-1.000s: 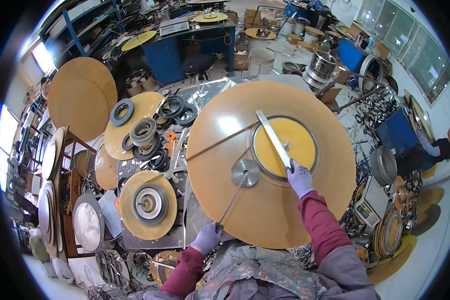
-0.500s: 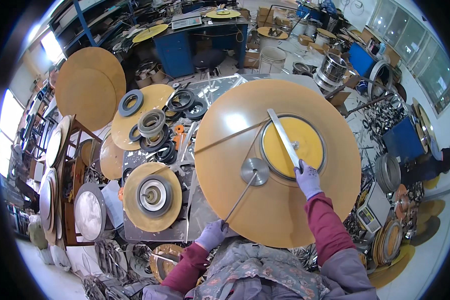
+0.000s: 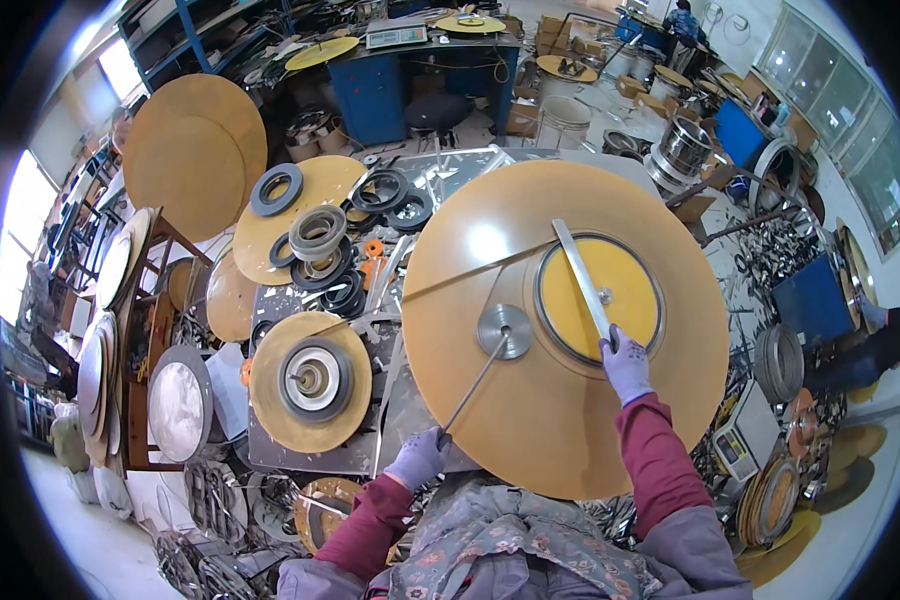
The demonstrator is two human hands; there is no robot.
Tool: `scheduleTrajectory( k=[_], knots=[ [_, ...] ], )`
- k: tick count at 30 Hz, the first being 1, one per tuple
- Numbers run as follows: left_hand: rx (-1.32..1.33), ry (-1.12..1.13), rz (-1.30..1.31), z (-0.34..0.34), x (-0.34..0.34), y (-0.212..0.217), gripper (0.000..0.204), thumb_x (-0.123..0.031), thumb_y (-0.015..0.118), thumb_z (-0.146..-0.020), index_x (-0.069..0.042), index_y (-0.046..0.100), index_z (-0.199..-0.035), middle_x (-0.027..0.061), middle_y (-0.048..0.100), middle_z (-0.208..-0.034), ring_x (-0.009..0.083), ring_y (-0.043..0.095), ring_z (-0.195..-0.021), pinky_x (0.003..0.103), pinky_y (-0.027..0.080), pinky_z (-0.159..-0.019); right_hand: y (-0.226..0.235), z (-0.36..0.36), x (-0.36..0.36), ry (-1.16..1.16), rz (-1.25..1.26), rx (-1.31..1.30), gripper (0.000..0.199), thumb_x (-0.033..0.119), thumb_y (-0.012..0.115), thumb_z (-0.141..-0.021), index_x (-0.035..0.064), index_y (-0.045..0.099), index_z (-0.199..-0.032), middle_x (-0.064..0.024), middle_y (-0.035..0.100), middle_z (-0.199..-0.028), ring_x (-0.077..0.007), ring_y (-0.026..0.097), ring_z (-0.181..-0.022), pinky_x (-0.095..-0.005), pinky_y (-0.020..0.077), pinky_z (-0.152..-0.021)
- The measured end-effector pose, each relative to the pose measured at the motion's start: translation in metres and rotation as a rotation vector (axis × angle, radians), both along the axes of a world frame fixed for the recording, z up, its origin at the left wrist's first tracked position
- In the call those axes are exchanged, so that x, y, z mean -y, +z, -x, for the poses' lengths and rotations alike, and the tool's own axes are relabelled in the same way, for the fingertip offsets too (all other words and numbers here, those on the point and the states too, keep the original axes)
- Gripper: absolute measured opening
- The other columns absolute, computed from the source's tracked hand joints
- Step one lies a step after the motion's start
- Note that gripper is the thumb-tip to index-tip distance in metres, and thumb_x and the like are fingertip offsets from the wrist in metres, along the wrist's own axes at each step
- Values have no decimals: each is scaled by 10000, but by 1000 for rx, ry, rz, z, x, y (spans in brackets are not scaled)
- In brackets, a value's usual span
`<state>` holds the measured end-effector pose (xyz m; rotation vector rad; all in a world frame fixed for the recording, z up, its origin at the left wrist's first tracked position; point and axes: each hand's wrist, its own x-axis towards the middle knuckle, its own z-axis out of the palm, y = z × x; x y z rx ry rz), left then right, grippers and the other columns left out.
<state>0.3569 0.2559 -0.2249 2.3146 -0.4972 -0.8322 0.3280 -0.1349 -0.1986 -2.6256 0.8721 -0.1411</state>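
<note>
A large tan round board (image 3: 470, 420) fills the middle of the bench. On it lies a yellow disc (image 3: 630, 300) with a dark metal ring (image 3: 548, 335) around its edge. My right hand (image 3: 626, 366), gloved in light purple, is closed on the near end of a flat metal bar (image 3: 580, 275) laid across the yellow disc. My left hand (image 3: 418, 457), gloved alike, grips the near end of a thin metal rod (image 3: 473, 386). The rod's far end meets the centre of a small silver disc (image 3: 515, 332) left of the ring. A narrow strip (image 3: 480, 272) crosses the board from its left edge.
To the left stands a smaller tan disc (image 3: 265, 395) bearing a spool-like round part (image 3: 292, 365). Black and grey rings (image 3: 318, 232) lie beyond it. A scale (image 3: 738, 452) and stacked rings (image 3: 778, 362) stand at right; tan discs (image 3: 195, 160) lean at far left.
My left hand, the rod and the small silver disc have shifted left and away from me over the board. My right hand stays on the bar. The whole view has shifted slightly.
</note>
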Motion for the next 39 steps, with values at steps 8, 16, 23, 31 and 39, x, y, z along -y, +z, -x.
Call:
scheduleTrajectory(
  k=[8, 16, 23, 31, 39],
  knots=[
    [15, -51, -13, 3, 6, 8, 280, -240, 501, -911, 4, 605, -1002, 249, 639, -895, 414, 609, -881, 479, 468, -768, -5, 0, 4, -15, 58, 68, 387, 250, 608, -842, 20, 590, -1153, -201, 655, -997, -348, 632, -911, -414, 488, -813],
    [6, -61, 45, 13, 4, -7, 265, -245, 502, -902, -10, 576, -998, 246, 627, -900, 418, 597, -866, 480, 463, -754, -29, 7, 19, 74, 55, 70, 420, 282, 568, -880, 38, 559, -1222, -200, 649, -1012, -343, 617, -940, -432, 472, -837],
    [-3, -32, 65, 22, 4, -13, 281, -272, 478, -923, -11, 583, -931, 241, 633, -892, 404, 613, -853, 477, 472, -759, -23, 5, 13, 63, 97, 36, 427, 282, 583, -881, 50, 555, -1238, -182, 643, -1066, -333, 604, -989, -423, 455, -880],
    [-39, -52, 33, 20, 9, -6, 266, -234, 503, -894, -15, 584, -1022, 237, 629, -931, 414, 596, -897, 467, 467, -784, -18, 5, 11, 68, 1, 65, 413, 265, 585, -867, 23, 574, -1202, -181, 655, -1040, -335, 628, -940, -413, 481, -841],
    [-48, -54, 64, 20, 9, 7, 253, -195, 490, -902, 16, 606, -980, 251, 636, -894, 427, 602, -876, 476, 471, -762, -1, -2, -2, 10, 10, 37, 423, 270, 605, -853, 27, 578, -1198, -199, 652, -1013, -342, 628, -948, -413, 485, -847]
  ],
)
